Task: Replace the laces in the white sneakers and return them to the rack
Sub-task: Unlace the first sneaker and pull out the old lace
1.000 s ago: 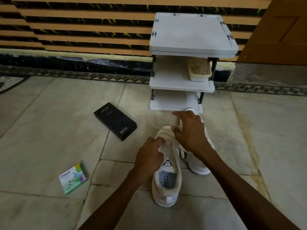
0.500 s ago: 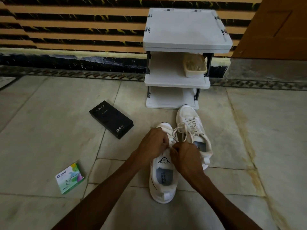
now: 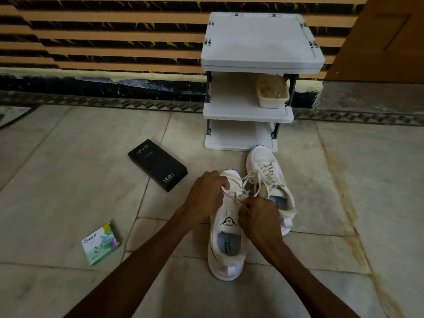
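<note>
White sneaker (image 3: 226, 255), upright, loose cream lace (image 3: 230, 192)

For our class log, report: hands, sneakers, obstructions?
Left hand and right hand both pinch cream lace on nearer white sneaker. Other white sneaker laced, toe at white plastic rack. Black rectangular box lies aside.

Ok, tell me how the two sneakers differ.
The near sneaker has its lace pulled loose, pinched by the left hand and right hand; the far sneaker is laced across its eyelets. The far sneaker's toe reaches the rack; the near sneaker sits further back. Both are white, toes toward the rack.
</note>
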Motion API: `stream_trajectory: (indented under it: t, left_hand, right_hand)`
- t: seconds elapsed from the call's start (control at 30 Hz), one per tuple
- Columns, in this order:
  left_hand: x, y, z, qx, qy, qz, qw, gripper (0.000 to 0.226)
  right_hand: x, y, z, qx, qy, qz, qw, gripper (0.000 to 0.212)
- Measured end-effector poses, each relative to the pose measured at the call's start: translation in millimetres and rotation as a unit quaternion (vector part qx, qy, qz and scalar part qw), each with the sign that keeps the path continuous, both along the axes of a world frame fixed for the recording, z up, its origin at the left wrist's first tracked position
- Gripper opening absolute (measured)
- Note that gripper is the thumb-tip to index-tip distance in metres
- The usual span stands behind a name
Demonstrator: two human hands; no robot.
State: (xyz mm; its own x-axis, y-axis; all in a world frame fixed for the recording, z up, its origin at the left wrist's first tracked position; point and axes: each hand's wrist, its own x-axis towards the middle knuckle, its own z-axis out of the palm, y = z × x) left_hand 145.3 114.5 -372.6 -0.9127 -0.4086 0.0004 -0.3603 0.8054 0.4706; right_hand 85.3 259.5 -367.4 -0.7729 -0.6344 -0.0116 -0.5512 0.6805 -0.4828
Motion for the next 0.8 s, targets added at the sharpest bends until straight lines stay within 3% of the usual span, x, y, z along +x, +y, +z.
stream_trajectory:
  t: [0.07, 0.2, 0.47, 0.57, 0.63, 0.67, 0.73, 0.77, 0.8]
  left_hand:
    - [0, -1, 3, -0.068, -0.036, -0.023, 0.997, 0.025]
    - [-5, 6, 8, -0.136, -0.008, -0.05, 0.989, 0.022]
    - [-14, 13, 2, -0.172, -0.019, -0.036, 0.984, 0.02]
    - [-16, -6, 5, -0.242, -0.042, 0.04, 0.969, 0.015]
    - [-13, -40, 6, -0.269, 0.005, 0.138, 0.953, 0.016]
    - [-9, -56, 9, -0.218, 0.044, 0.193, 0.956, 0.016]
    - [-8, -70, 17, 0.041, 0.136, 0.273, 0.951, 0.011]
    - [-9, -68, 18, 0.198, 0.168, 0.304, 0.917, 0.011]
    - [-11, -60, 21, 0.348, 0.197, 0.326, 0.857, 0.013]
  right_hand:
    - [2, 0, -1, -0.003, -0.005, 0.004, 1.0, 0.019]
    - [2, 0, 0, -0.013, -0.023, -0.01, 1.0, 0.017]
    - [1, 0, 4, 0.02, -0.017, 0.007, 1.0, 0.016]
    - [-2, -1, 6, 0.052, -0.018, 0.01, 0.998, 0.013]
    - [-3, -1, 5, 0.042, -0.017, 0.006, 0.999, 0.011]
    - [-3, 0, 5, 0.044, -0.015, 0.008, 0.999, 0.011]
    - [-3, -1, 4, 0.06, -0.006, 0.011, 0.998, 0.012]
    - [-2, -2, 5, 0.062, -0.004, 0.009, 0.998, 0.012]
    - [-2, -2, 5, 0.06, -0.004, 0.007, 0.998, 0.013]
